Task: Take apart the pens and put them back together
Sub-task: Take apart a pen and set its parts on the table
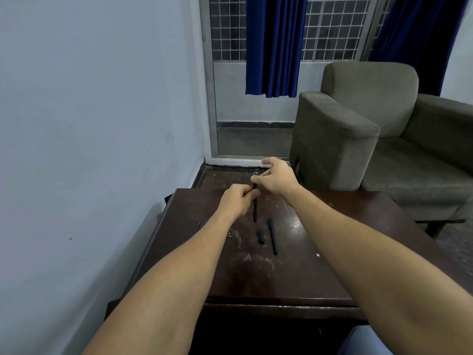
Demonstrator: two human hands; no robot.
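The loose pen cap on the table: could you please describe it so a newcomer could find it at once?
Start at the dark wooden table and look near its middle, just below the hands. The pen cap is a short black stub lying left of a full-length black pen, far shorter than it.

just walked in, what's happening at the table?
A person is working on a black pen held upright over the dark wooden table. The left hand grips the barrel; the right hand pinches near its top, where a blue tip shows. A loose black cap and a second capped black pen lie on the table nearby, untouched.
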